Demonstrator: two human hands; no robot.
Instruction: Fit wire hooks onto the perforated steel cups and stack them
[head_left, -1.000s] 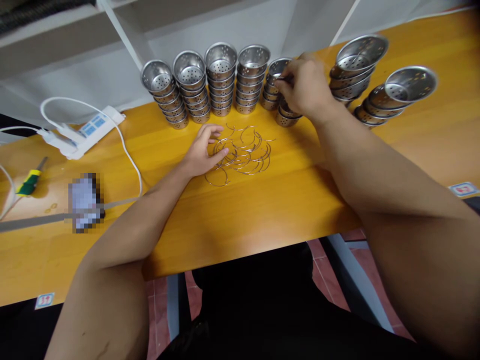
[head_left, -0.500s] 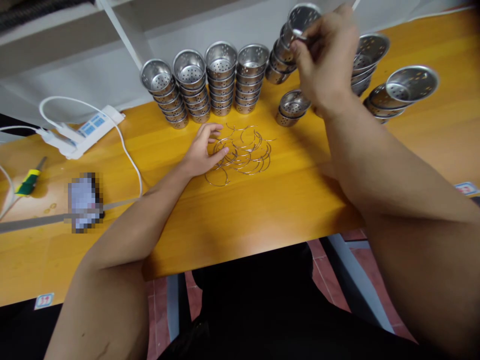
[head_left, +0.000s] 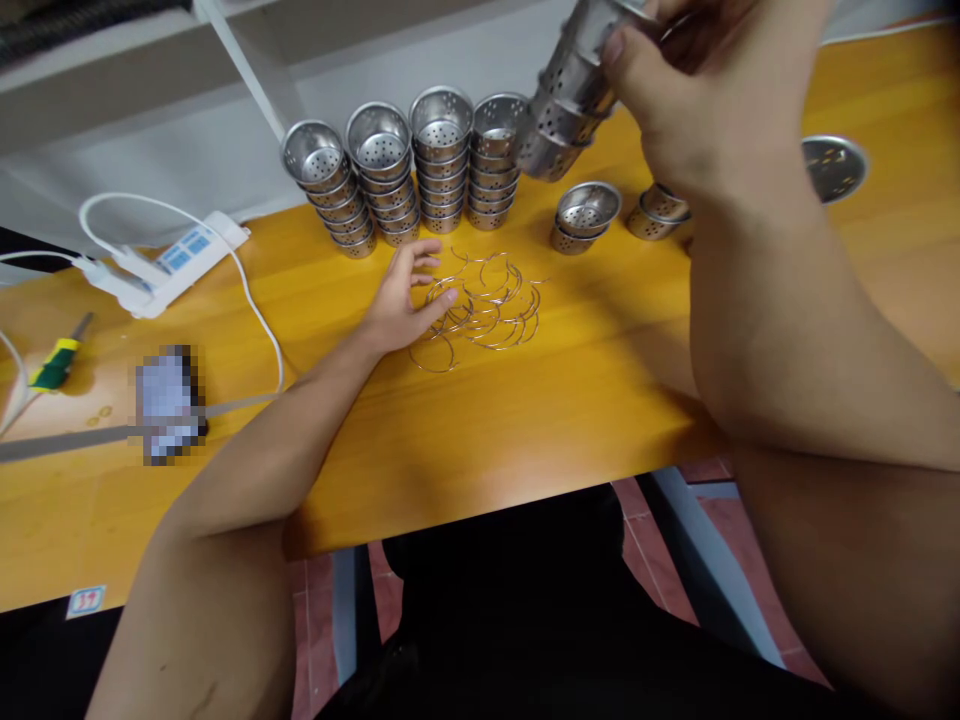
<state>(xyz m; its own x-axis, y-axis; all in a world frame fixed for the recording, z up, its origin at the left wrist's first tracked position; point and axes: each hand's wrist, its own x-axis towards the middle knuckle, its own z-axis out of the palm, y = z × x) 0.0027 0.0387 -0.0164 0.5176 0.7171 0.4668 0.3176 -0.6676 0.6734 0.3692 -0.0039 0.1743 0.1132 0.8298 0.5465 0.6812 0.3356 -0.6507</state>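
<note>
My right hand (head_left: pixel 720 100) grips a tilted stack of perforated metal cups (head_left: pixel 562 110) at the top, its lower end beside the rightmost of the standing stacks. My left hand (head_left: pixel 409 300) rests on the table with fingers apart, at the left edge of a loose pile of thin wire rings (head_left: pixel 495 305), holding nothing. Behind the rings stand upright stacks of the same cups (head_left: pixel 442 150). A short stack (head_left: pixel 585 215) is right of the rings, and another small one (head_left: pixel 656 212) sits near my right wrist, partly hidden.
On the left lie a white power strip (head_left: pixel 191 250) with cables, a green and yellow screwdriver (head_left: pixel 56 365) and a blurred-out object (head_left: pixel 169 405). A larger cup (head_left: pixel 836 168) shows beyond my right forearm. Grey shelving (head_left: pixel 337 50) rises behind the table (head_left: pixel 480 430).
My right hand has moved right and closer to the camera, and the tilted stack is now lifted and larger in view. The small stack by my wrist has come into sight. My left hand has barely moved.
</note>
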